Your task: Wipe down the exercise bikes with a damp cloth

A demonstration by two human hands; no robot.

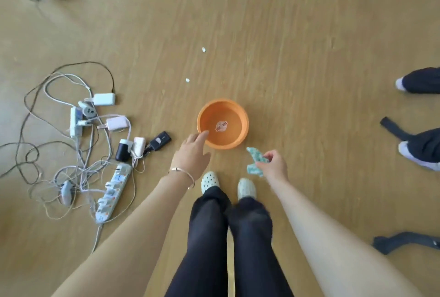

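Orange basin (234, 118) with round sticker (221, 126) inside

Both arms are bare and stretched out and down in front. Left hand (192, 151) reaches forward, fingers loose and mostly straight, gripping nothing, with a thin bracelet (182, 171) on that wrist. Right hand (273, 165) sits a little closer in, fingers curled, pinching a cloth (256, 161).
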